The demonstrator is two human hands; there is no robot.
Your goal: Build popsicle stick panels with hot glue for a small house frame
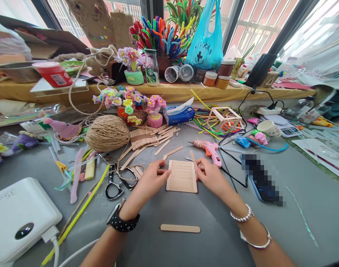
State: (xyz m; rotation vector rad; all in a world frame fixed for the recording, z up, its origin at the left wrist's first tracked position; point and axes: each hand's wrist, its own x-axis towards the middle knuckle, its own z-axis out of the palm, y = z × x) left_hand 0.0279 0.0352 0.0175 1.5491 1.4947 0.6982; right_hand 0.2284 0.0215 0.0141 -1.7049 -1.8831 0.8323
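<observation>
A square panel of craft sticks [182,180] lies flat on the grey table in front of me, with strips running down its left and right sides. My left hand [154,177] grips the panel's left edge, thumb against it and fingers curled. At the right edge, my right hand [210,174] is closed on a craft stick [192,157] that slants up past the panel's top right corner. Its fingertips are partly hidden. Nearer to me, a single craft stick [180,228] lies crosswise. Beyond my right hand rests a pink hot glue gun [211,150].
Scissors [115,187] and a twine ball [107,132] lie left, near loose craft sticks [144,139]. A white power bank [23,215] with a cable stands front left. To the right are a phone [260,180] and black cords. A stick frame [225,118] stands behind.
</observation>
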